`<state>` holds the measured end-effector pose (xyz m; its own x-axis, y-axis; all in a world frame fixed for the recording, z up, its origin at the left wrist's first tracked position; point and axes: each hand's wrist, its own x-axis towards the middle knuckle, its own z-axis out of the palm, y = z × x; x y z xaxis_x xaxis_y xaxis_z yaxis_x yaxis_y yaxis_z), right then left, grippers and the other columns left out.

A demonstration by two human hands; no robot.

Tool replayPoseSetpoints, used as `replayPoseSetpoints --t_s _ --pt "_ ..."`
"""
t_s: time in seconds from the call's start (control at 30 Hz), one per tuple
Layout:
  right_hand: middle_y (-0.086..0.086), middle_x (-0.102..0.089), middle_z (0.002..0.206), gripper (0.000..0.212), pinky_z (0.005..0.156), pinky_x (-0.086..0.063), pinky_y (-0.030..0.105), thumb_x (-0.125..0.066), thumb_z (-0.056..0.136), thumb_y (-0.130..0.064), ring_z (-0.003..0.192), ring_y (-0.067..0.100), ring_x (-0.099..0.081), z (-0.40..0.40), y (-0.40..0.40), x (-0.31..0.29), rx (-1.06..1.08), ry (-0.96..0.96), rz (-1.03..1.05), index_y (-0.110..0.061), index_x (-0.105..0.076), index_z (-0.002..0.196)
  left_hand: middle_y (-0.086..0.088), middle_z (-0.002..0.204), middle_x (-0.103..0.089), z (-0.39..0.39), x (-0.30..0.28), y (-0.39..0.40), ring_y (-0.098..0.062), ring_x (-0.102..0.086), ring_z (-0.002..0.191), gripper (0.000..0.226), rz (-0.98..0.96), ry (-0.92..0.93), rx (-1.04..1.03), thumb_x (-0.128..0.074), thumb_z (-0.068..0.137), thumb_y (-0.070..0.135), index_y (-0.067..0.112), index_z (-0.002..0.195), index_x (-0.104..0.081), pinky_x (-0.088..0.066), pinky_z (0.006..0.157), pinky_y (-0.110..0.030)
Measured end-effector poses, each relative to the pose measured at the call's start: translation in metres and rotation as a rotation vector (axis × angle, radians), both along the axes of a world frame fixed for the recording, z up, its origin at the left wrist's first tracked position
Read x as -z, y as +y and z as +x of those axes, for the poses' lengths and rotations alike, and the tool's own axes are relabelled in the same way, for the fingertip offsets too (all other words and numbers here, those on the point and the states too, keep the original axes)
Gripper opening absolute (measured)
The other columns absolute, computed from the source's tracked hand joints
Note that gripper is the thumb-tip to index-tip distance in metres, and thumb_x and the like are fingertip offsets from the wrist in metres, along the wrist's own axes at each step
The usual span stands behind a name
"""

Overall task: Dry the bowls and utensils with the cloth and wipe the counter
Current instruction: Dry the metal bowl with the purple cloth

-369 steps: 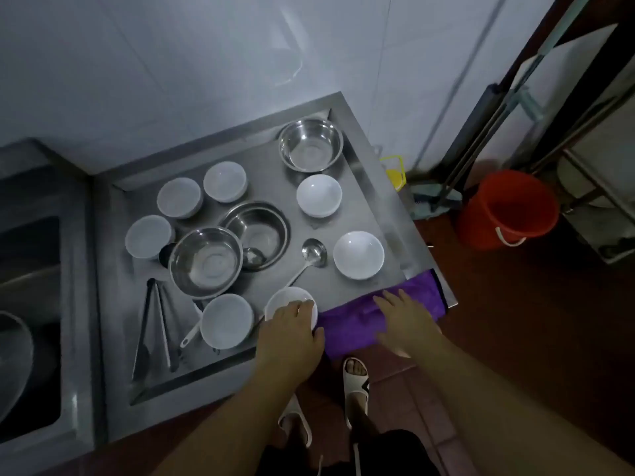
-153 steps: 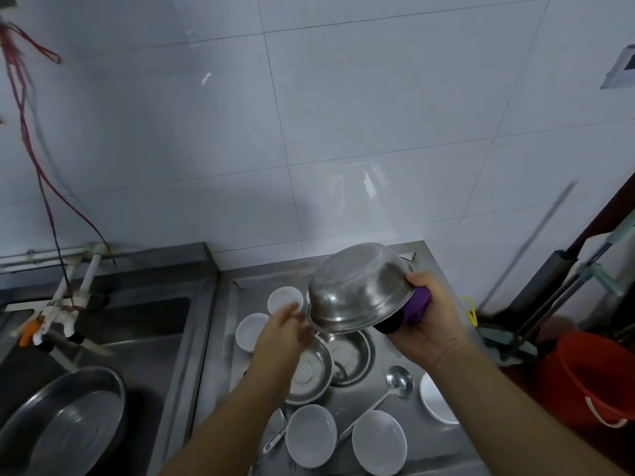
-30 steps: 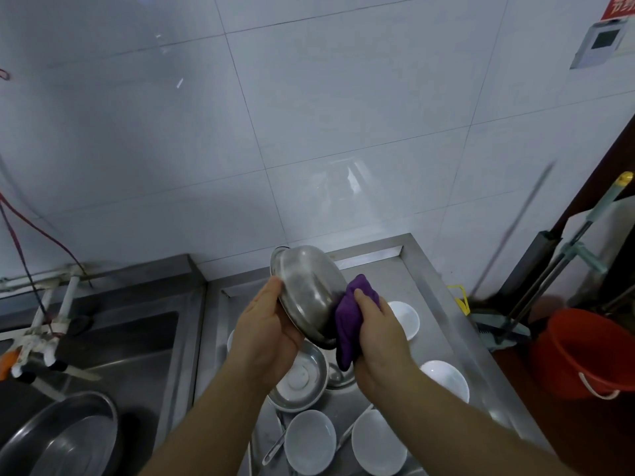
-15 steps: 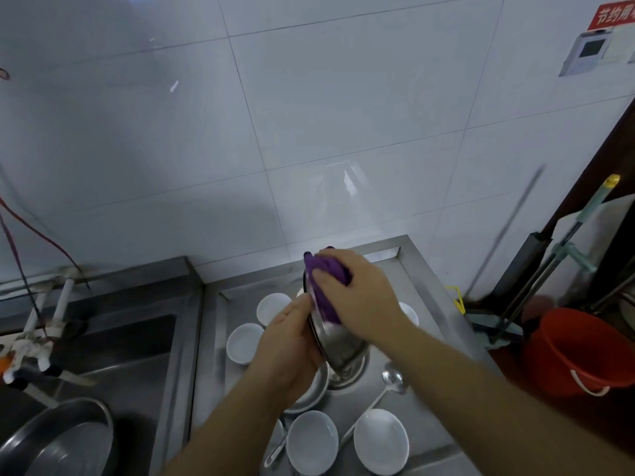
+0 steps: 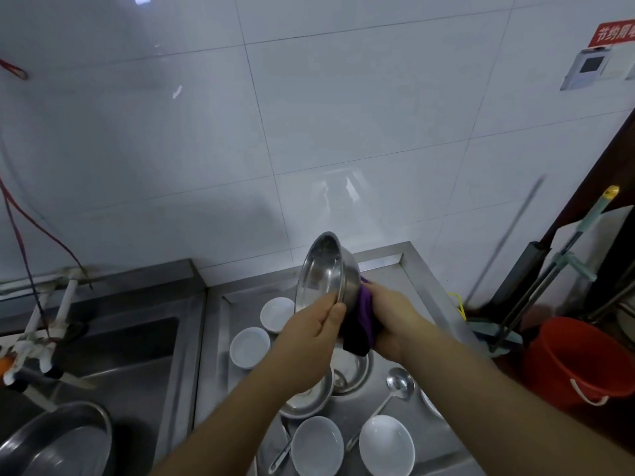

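White wall tiles back a stainless steel desk (image 5: 422, 269), with a sink (image 5: 113, 352) adjoining it on the left.

The steel bowl (image 5: 326, 269) is held on edge above the desk, well clear of the items below, its open side facing left and its base facing right. The left hand (image 5: 309, 328) grips the lower rim, thumb on the inner face. The right hand (image 5: 391, 321) grasps the purple cloth (image 5: 360, 321) and presses it against the outer wall and base of the steel bowl. The cloth therefore lies directly right of the left hand's fingers (image 5: 338, 309), with the bowl wall between them. Judged from this, the next move is a turn of the bowl by the left hand while the cloth sweeps the outside.

On the desk below rest several white bowls (image 5: 318, 444), a ladle (image 5: 398, 386) and two further steel bowls (image 5: 309, 396).

Hidden: the right fingers behind the cloth, most of the lower steel bowls under the forearms, and one white bowl at the right, largely covered by the right arm.
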<state>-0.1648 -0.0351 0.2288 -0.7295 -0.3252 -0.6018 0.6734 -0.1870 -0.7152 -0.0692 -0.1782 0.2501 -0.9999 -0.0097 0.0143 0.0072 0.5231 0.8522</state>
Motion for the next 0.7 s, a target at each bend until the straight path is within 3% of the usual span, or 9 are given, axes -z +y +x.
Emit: replayPoseSetpoints --t_s 0.1,0.2,0.3,0.37,0.47,0.57,0.7 --pt "0.025 -0.077 0.117 0.047 0.089 -0.06 0.066 -0.058 0.101 -0.046 0.102 0.045 -0.077 0.003 0.009 0.004 -0.048 -0.067 -0.054 -0.007 -0.078 0.121 0.008 0.086 -0.067 0.0 -0.003 -0.006 -0.01 -0.064 0.08 0.024 -0.249 -0.031 0.112 -0.037 0.112 0.043 0.034 0.099 -0.055 -0.056 0.079 -0.036" --pt "0.023 -0.076 0.122 0.068 0.085 -0.061 0.058 -0.063 0.092 -0.07 0.105 0.042 -0.077 0.003 0.017 0.01 -0.036 -0.108 -0.12 -0.01 -0.08 0.119 0.013 0.094 -0.068 0.001 -0.004 -0.009 -0.006 -0.065 0.086 0.016 -0.422 -0.045 0.243 -0.036 0.114 0.04 0.037 0.111 -0.052 -0.053 0.08 -0.028" --pt "0.023 -0.076 0.123 0.08 0.083 -0.062 0.055 -0.069 0.079 -0.083 0.107 0.041 -0.077 0.002 0.023 0.014 -0.045 -0.075 -0.121 -0.013 -0.081 0.116 0.01 0.105 -0.069 -0.002 -0.002 -0.012 -0.01 -0.065 0.09 0.023 -0.547 -0.049 0.329 -0.036 0.114 0.038 0.031 0.128 -0.053 -0.053 0.083 -0.027" --pt "0.023 -0.076 0.123 0.08 0.081 -0.063 0.054 -0.08 0.071 -0.078 0.109 0.042 -0.076 0.001 0.026 0.014 -0.049 -0.031 -0.112 -0.014 -0.08 0.119 0.008 0.103 -0.067 -0.003 0.0 -0.013 -0.013 -0.064 0.089 0.02 -0.653 -0.051 0.359 -0.041 0.113 0.033 0.029 0.128 -0.054 -0.052 0.08 -0.029" --pt "0.025 -0.076 0.12 0.075 0.081 -0.063 0.054 -0.094 0.071 -0.053 0.107 0.044 -0.076 0.0 0.03 0.021 -0.035 0.004 -0.082 -0.01 -0.073 0.128 -0.001 0.11 -0.069 -0.003 0.004 -0.012 -0.022 -0.065 0.095 0.023 -0.798 -0.06 0.421 -0.044 0.112 0.027 0.023 0.132 -0.054 -0.057 0.085 -0.041" --pt "0.028 -0.075 0.118 0.063 0.076 -0.063 0.053 -0.088 0.08 -0.028 0.102 0.045 -0.077 0.005 0.029 0.034 0.019 -0.018 -0.068 -0.007 -0.065 0.135 -0.003 0.115 -0.069 -0.003 0.007 -0.016 -0.023 -0.065 0.101 0.027 -0.855 -0.044 0.464 -0.04 0.113 0.032 0.021 0.133 -0.055 -0.057 0.09 -0.046" --pt "0.03 -0.074 0.12 0.063 0.075 -0.062 0.052 -0.083 0.077 -0.025 0.099 0.045 -0.076 0.014 0.025 0.05 0.068 -0.029 -0.085 -0.007 -0.066 0.134 0.002 0.118 -0.072 0.001 0.013 -0.025 -0.02 -0.065 0.107 0.038 -0.954 0.096 0.497 -0.033 0.111 0.045 0.026 0.133 -0.058 -0.053 0.097 -0.044"
